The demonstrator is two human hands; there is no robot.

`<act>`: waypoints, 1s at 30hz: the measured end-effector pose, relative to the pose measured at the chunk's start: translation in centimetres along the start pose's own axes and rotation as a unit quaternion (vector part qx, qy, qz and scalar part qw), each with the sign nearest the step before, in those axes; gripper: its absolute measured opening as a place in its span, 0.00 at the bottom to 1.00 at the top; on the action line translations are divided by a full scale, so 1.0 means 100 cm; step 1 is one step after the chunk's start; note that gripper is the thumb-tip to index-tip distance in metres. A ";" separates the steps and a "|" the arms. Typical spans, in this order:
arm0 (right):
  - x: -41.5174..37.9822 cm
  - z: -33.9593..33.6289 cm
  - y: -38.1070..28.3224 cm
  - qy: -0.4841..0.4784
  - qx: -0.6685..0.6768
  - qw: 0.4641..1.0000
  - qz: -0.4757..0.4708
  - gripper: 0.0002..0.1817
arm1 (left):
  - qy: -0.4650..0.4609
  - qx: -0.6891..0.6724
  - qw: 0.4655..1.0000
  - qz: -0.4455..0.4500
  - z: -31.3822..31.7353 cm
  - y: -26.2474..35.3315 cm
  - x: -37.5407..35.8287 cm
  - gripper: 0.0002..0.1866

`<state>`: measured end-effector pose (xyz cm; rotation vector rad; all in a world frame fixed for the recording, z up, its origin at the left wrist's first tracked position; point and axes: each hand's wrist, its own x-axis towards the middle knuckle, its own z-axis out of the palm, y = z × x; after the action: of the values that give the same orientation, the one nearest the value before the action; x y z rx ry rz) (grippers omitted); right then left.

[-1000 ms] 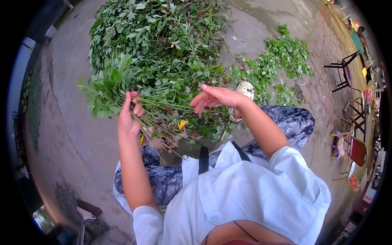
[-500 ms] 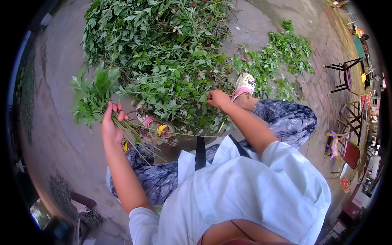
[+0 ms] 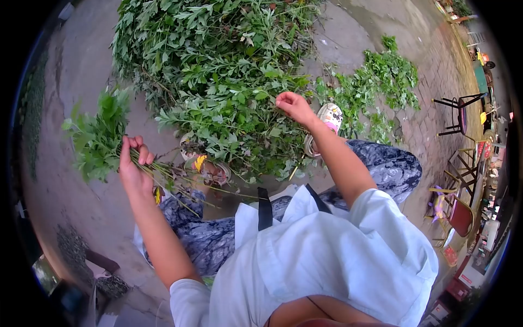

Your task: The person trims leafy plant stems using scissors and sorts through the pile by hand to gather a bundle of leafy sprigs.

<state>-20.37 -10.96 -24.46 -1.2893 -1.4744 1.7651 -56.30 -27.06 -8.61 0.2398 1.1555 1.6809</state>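
Observation:
My left hand [image 3: 135, 166] is closed around a bunch of leafy green stems [image 3: 101, 133]. The leaves fan out beyond the fingers to the left, while long thin stalks trail right across my knee. Over the right edge of a big heap of cut leafy plants [image 3: 218, 82], my right hand [image 3: 297, 108] is held with its fingers pinched together. Whether anything sits between those fingertips I cannot make out. The heap lies on the ground in front of me, between and beyond my feet.
A smaller spread of loose green sprigs [image 3: 389, 76] lies on the paving to the right. My feet, in white clogs [image 3: 330, 117], stand close against the heap. Farther right are a dark stool [image 3: 460, 114] and several chairs [image 3: 460, 215].
My left hand has moved left with the bunch, carrying it away from the heap. My right hand has shifted slightly up and to the right, over the plants.

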 end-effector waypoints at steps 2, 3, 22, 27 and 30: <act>-0.018 -0.015 -0.027 -0.052 0.172 0.981 0.073 0.06 | -0.001 -0.005 1.000 0.015 -0.002 0.001 0.002 0.11; -0.024 -0.020 -0.025 -0.050 0.170 0.981 0.073 0.06 | -0.003 -0.007 1.000 0.014 -0.002 0.001 0.003 0.11; -0.072 -0.038 -0.023 0.025 0.372 0.916 0.149 0.10 | 0.018 0.056 0.998 0.024 0.026 -0.032 -0.002 0.09; -0.071 -0.001 -0.086 -0.172 0.445 0.879 -0.016 0.10 | -0.135 0.150 0.977 -0.070 0.059 -0.078 -0.016 0.12; -0.068 0.030 -0.109 -0.249 0.441 0.859 -0.068 0.11 | -0.250 0.177 0.941 -0.142 0.091 -0.090 -0.027 0.15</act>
<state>-22.15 -14.88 -11.96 -0.2574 -0.7145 2.3422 -43.65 -24.07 -9.95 0.6536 1.0330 1.0634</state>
